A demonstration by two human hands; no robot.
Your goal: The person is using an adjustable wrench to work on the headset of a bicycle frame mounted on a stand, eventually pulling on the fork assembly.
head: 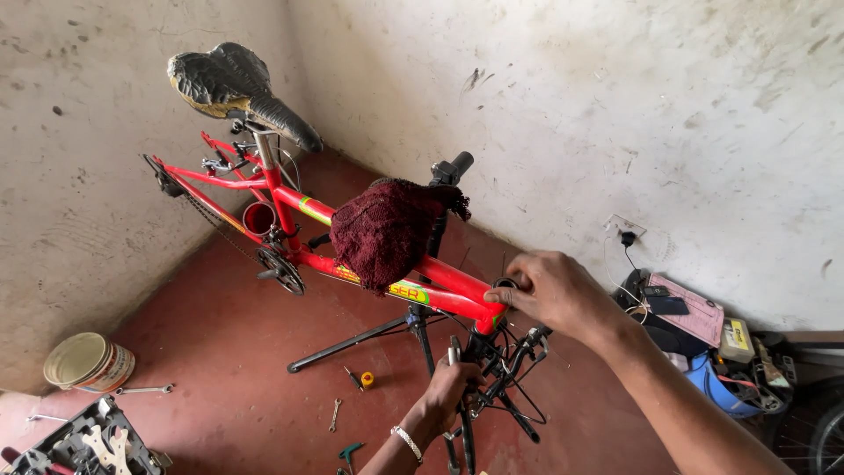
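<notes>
Two hands: both yours, both on the front end of the red bicycle frame (369,251).
Frame: glossy red tubes with yellow-green decals, held up on a black repair stand (378,330) mid-picture; no wheels that you can see.
Saddle: black, worn, cracked cover, at 11 o'clock from the frame's middle (237,88).
Cloth: dark maroon knit rag (387,230) draped over the top tube, hides the clamp area.
Crank: chainring and pedal arm (280,271) at 9 o'clock of the rag.
Right hand: at 3 o'clock of the rag, over the head tube top (549,290); fingers curled together, tips pinching a small dark ring-shaped part (505,284) there.
Left hand: at 5 o'clock of the rag, below the head tube (450,387); fingers wrapped tight around a dark upright part, can't tell if fork or stem; beaded bracelet on the wrist.
Cables: black brake levers and cable tangle (514,361) hang just beside your left hand, crowding the area under the head tube.
Floor: red-brown; spanners (334,413) and a small yellow item (367,379) near the stand legs at 6 o'clock.
Far left: paint tin (88,362) and open tool tray (79,440) at 8 o'clock, well apart.
Far right: blue container, boxes and a charger lead by the wall at 3 o'clock (703,343).
</notes>
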